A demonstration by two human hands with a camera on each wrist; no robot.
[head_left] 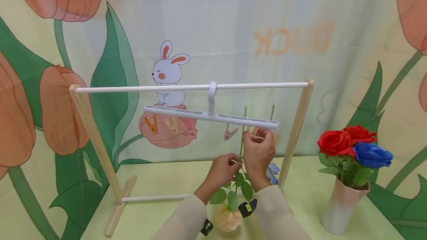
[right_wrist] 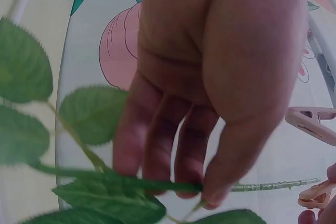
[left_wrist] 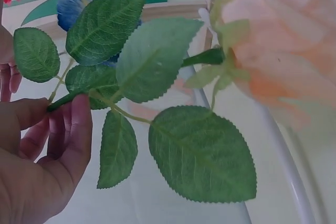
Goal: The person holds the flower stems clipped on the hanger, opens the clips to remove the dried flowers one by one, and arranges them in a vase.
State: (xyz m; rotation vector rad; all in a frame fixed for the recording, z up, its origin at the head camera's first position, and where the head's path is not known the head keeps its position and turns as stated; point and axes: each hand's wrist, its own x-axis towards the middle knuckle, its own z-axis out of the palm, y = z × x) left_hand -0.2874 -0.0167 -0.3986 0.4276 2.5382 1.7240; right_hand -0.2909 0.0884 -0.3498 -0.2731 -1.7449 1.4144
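My left hand [head_left: 224, 171] pinches the green stem [head_left: 242, 140] of a peach artificial rose [head_left: 229, 218], whose bloom hangs downward. In the left wrist view its thumb and fingertips grip the stem beside the green leaves [left_wrist: 202, 150]. Just above, my right hand [head_left: 260, 155] holds a small peach clothespin [head_left: 254, 132] under the hanger's low right side. In the right wrist view this clothespin [right_wrist: 315, 196] lies by the stem's end, with only fingertips of that hand showing at the edge. The pale grey hanger [head_left: 210, 116] hooks over a white rod [head_left: 160, 88] and tilts down rightward.
Orange, cream and pink clothespins [head_left: 171, 125] hang on the hanger's left half, and a pale pink one [head_left: 230, 133] right of its middle. A blue flower [head_left: 273, 173] hangs behind my right hand. Right of the wooden stand [head_left: 297, 132], a vase [head_left: 343, 206] holds red and blue roses.
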